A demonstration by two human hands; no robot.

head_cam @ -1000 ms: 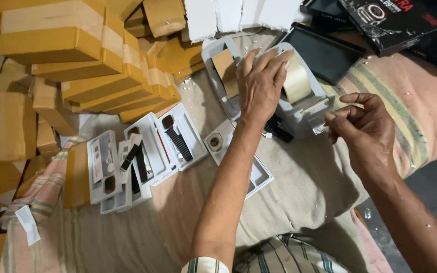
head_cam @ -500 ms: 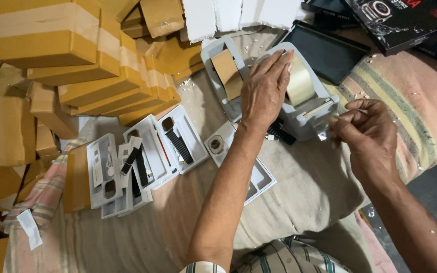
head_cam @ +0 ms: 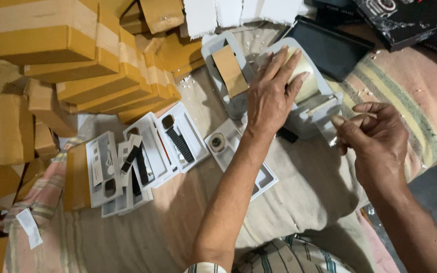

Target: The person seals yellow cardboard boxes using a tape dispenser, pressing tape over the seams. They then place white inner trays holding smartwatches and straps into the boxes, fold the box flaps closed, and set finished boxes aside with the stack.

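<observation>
A beige cloth (head_cam: pixel 304 187) covers the surface, and the grey tape dispenser (head_cam: pixel 307 108) sits on it near the top. Left of the dispenser, brown cardboard boxes (head_cam: pixel 77 55) are stacked high. Below and left of it lie open white trays (head_cam: pixel 153 146) holding watch straps (dark ones, mostly). The left hand (head_cam: pixel 271 93) lies flat on the dispenser's tape roll (head_cam: pixel 304 76), fingers spread. Right of the dispenser, the right hand (head_cam: pixel 373 139) pinches a thin strip of tape (head_cam: pixel 367 115) between thumb and fingertips.
</observation>
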